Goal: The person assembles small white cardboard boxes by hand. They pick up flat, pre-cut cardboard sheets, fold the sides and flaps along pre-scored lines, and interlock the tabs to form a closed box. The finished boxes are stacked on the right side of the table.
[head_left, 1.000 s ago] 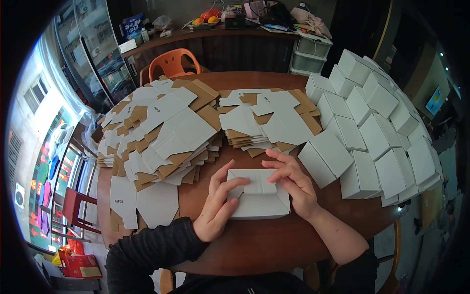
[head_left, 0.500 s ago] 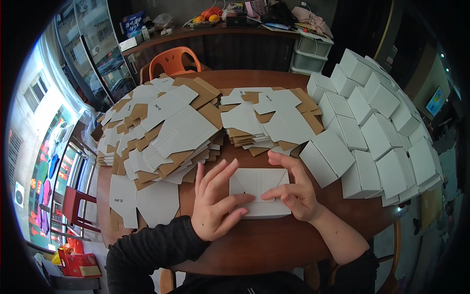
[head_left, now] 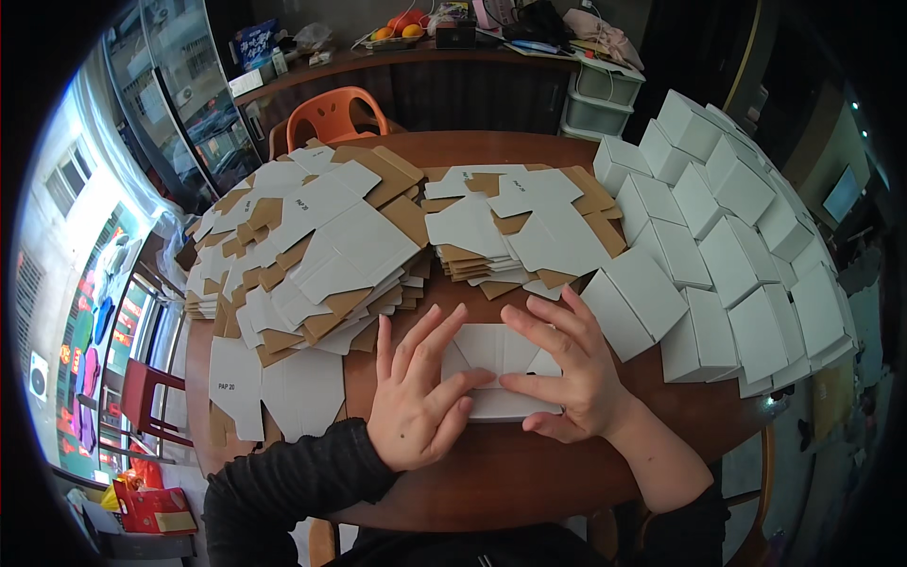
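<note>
Head view: white carton blank [head_left: 499, 373] pressed flat on worktop [head_left: 529, 472] under spread left hand [head_left: 420, 397] and right hand [head_left: 565, 373]; creasing in hand, flap-folding judged next.

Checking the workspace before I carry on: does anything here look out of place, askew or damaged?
Nothing looks damaged or spilled. Both hands, left hand and right hand, press flat on a white box blank. The flat blanks lie in loose, fanned heaps, and the folded boxes are stacked at the table's right.
</note>
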`<move>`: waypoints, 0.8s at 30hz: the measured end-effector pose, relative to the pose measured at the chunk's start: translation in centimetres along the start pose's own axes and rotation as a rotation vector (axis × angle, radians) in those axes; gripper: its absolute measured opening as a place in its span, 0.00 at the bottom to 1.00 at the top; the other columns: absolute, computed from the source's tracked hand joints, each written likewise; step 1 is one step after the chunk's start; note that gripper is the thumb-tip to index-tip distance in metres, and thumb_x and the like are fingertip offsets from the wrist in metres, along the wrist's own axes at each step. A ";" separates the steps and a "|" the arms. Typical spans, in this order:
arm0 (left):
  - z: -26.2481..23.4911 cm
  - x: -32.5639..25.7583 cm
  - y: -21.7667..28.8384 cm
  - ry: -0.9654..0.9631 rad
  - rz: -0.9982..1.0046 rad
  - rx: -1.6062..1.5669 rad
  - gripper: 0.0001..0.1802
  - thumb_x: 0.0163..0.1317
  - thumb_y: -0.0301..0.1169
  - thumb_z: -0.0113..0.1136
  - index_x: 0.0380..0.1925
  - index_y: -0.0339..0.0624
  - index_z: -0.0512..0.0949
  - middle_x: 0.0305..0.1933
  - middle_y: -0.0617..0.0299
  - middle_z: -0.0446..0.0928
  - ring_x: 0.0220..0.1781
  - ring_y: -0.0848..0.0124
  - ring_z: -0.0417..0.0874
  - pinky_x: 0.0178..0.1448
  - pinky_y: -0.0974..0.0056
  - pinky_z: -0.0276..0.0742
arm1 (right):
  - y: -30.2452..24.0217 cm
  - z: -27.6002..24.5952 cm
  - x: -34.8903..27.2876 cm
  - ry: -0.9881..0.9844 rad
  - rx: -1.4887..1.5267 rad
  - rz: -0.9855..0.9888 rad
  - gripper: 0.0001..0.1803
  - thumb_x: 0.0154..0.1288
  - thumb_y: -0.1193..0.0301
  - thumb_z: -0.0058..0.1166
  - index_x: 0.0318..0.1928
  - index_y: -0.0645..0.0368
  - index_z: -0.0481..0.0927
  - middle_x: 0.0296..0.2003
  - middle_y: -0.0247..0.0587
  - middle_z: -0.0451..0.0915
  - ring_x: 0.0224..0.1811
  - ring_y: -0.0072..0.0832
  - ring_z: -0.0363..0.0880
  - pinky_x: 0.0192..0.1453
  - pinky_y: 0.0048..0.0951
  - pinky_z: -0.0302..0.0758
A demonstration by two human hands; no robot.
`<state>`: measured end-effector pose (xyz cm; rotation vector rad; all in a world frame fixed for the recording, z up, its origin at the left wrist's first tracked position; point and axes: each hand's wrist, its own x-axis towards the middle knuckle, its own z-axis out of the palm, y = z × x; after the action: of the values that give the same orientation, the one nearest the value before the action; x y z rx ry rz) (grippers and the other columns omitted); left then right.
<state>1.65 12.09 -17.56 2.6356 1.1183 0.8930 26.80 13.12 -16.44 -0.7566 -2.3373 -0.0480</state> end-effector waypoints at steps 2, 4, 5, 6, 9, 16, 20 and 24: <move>0.0 0.1 0.0 -0.018 -0.001 0.000 0.17 0.66 0.36 0.49 0.48 0.54 0.86 0.78 0.44 0.58 0.81 0.43 0.52 0.80 0.31 0.28 | -0.1 0.0 -0.1 -0.029 -0.071 -0.039 0.32 0.70 0.37 0.46 0.34 0.50 0.89 0.71 0.41 0.70 0.75 0.41 0.62 0.81 0.56 0.46; -0.1 0.2 0.0 -0.016 0.005 0.015 0.18 0.66 0.36 0.48 0.48 0.53 0.86 0.78 0.45 0.59 0.82 0.43 0.51 0.80 0.31 0.27 | -0.1 0.1 -0.1 -0.034 -0.076 -0.046 0.34 0.70 0.35 0.45 0.33 0.51 0.88 0.71 0.39 0.70 0.75 0.40 0.61 0.81 0.58 0.45; -0.1 0.2 0.0 -0.020 0.018 0.031 0.18 0.66 0.35 0.48 0.48 0.53 0.86 0.78 0.46 0.59 0.82 0.43 0.51 0.80 0.31 0.27 | -0.1 0.1 -0.1 -0.036 -0.079 -0.049 0.34 0.70 0.35 0.44 0.33 0.51 0.88 0.71 0.38 0.70 0.75 0.40 0.61 0.81 0.58 0.44; -0.2 0.2 0.0 -0.025 0.032 0.048 0.18 0.66 0.35 0.48 0.48 0.53 0.86 0.79 0.46 0.60 0.82 0.43 0.50 0.80 0.31 0.27 | -0.1 0.2 -0.1 -0.034 -0.073 -0.046 0.35 0.70 0.34 0.44 0.33 0.51 0.88 0.71 0.38 0.70 0.76 0.40 0.61 0.81 0.59 0.44; -0.3 0.1 -0.1 -0.038 0.051 0.083 0.18 0.65 0.37 0.50 0.49 0.52 0.85 0.79 0.49 0.61 0.83 0.44 0.49 0.80 0.31 0.25 | -0.1 0.2 0.0 -0.025 -0.067 -0.045 0.35 0.70 0.34 0.44 0.32 0.52 0.88 0.71 0.38 0.70 0.76 0.40 0.61 0.81 0.59 0.44; 0.2 -0.1 -0.5 0.007 0.094 -0.001 0.26 0.56 0.52 0.65 0.49 0.48 0.84 0.77 0.41 0.61 0.81 0.40 0.53 0.78 0.29 0.31 | 0.4 0.6 -0.3 0.025 0.091 0.016 0.36 0.72 0.34 0.40 0.45 0.53 0.85 0.71 0.50 0.68 0.74 0.45 0.63 0.80 0.58 0.46; 0.6 -0.1 -1.0 0.064 0.081 -0.155 0.42 0.51 0.50 0.75 0.63 0.43 0.72 0.76 0.35 0.57 0.80 0.39 0.55 0.77 0.28 0.38 | 1.9 1.0 -1.6 0.217 0.232 0.070 0.40 0.74 0.35 0.35 0.58 0.59 0.77 0.70 0.60 0.64 0.72 0.48 0.65 0.78 0.52 0.55; 2.2 -0.6 -2.0 0.125 -0.001 -0.441 0.63 0.45 0.45 0.82 0.75 0.40 0.51 0.77 0.36 0.55 0.79 0.40 0.57 0.78 0.32 0.45 | 2.4 2.1 -1.9 0.432 0.360 0.161 0.45 0.76 0.35 0.28 0.65 0.68 0.67 0.67 0.57 0.65 0.67 0.44 0.69 0.72 0.43 0.66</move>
<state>1.41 13.34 -20.31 2.2447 0.8283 1.1637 28.03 14.59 -19.60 -0.6711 -1.8040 0.2501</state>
